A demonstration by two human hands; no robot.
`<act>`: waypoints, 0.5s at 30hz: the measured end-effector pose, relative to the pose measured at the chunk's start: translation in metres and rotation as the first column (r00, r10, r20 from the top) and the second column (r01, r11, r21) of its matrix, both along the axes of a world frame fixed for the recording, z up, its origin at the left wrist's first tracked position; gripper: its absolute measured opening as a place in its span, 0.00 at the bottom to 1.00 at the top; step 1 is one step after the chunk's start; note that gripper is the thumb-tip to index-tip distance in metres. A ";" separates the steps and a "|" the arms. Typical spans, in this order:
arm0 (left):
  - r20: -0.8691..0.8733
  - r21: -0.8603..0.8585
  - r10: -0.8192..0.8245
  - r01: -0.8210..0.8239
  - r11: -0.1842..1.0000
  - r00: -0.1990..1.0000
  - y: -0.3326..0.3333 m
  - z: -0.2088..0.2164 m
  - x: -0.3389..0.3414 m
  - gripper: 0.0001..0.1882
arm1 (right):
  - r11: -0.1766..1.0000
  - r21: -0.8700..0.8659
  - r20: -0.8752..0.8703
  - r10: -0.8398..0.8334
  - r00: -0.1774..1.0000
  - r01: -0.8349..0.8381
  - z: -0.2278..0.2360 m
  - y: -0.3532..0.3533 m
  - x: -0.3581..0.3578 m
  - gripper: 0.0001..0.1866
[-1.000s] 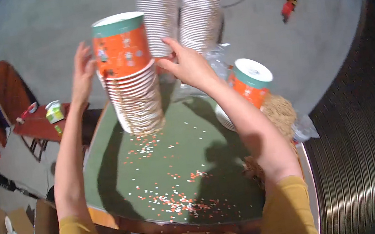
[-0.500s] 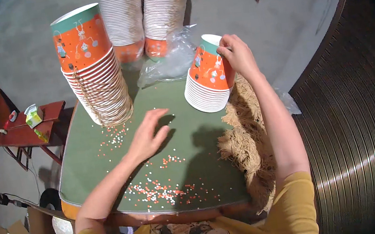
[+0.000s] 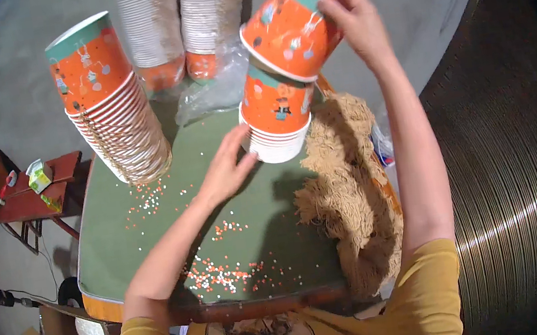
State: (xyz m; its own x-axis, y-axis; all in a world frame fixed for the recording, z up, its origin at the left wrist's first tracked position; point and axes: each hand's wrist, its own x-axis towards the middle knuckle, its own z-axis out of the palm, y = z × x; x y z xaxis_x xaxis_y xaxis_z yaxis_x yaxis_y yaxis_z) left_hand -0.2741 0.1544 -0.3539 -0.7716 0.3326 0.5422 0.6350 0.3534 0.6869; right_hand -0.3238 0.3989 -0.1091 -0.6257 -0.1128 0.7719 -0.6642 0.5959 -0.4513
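My right hand (image 3: 354, 17) grips tilted orange paper cup (image 3: 287, 29) just above short cup stack (image 3: 276, 122); left hand (image 3: 225, 170), open, steadies stack.

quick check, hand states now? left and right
Left hand: open, fingers resting against the base of the short cup stack on the green table.
Right hand: closed on the lifted orange cup, tilted above that stack.

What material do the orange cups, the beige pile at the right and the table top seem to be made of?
Cups: probably paper, matte printed outside with thin white rolled rims, nested tightly in stacks.
Beige pile: looks like loose fibre or twine, such as jute; stringy, tangled strands with no shine.
Table top: green, flat and dull, perhaps felt or painted board; the view cannot settle which.
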 end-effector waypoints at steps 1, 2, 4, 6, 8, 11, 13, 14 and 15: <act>-0.018 0.042 0.036 -0.035 0.998 0.999 -0.002 0.011 -0.002 0.29 | 0.996 -0.076 -0.044 0.050 0.998 -0.054 0.005 0.004 0.022 0.10; 0.069 0.155 0.040 -0.050 0.987 0.997 -0.002 0.028 0.002 0.28 | 0.983 -0.150 -0.093 0.094 0.991 -0.107 0.006 0.009 0.041 0.10; 0.135 0.466 -0.176 0.095 0.880 0.975 0.004 0.069 0.017 0.29 | 0.958 -0.247 -0.263 0.076 0.962 -0.143 -0.013 0.011 0.079 0.10; 0.046 0.706 -0.424 0.271 0.655 0.905 0.011 0.112 0.043 0.35 | 0.873 -0.432 -0.305 0.094 0.948 -0.226 -0.043 0.000 0.119 0.03; 0.031 0.755 -0.474 0.290 0.589 0.880 0.012 0.137 0.079 0.29 | 0.938 -0.323 -0.210 0.055 0.976 -0.123 -0.088 0.004 0.154 0.03; 0.243 0.704 -0.309 0.052 0.709 0.919 0.006 0.146 0.118 0.22 | 0.982 -0.175 0.162 0.096 0.982 -0.067 -0.132 0.007 0.194 0.04; 0.359 0.417 -0.164 0.000 0.909 0.919 -0.015 0.135 0.126 0.20 | 0.994 0.035 0.276 -0.112 0.955 0.107 -0.154 0.032 0.200 0.05; 0.359 0.441 -0.187 0.011 0.897 0.914 -0.015 0.122 0.129 0.18 | 0.971 0.129 0.269 -0.228 0.936 0.199 -0.168 0.042 0.200 0.05; 0.258 0.120 -0.049 0.019 0.993 0.965 -0.024 0.113 0.129 0.17 | 0.949 0.194 0.263 -0.296 0.918 0.250 -0.177 0.049 0.203 0.06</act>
State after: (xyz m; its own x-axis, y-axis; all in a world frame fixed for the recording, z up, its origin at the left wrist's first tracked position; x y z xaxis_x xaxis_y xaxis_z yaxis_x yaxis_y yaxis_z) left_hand -0.1452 0.1300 -0.2411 -0.8803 0.3079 0.3609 0.4396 0.2435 0.8646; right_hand -0.1213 0.4482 -0.2860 -0.8399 -0.0084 0.5427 -0.3221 0.8125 -0.4859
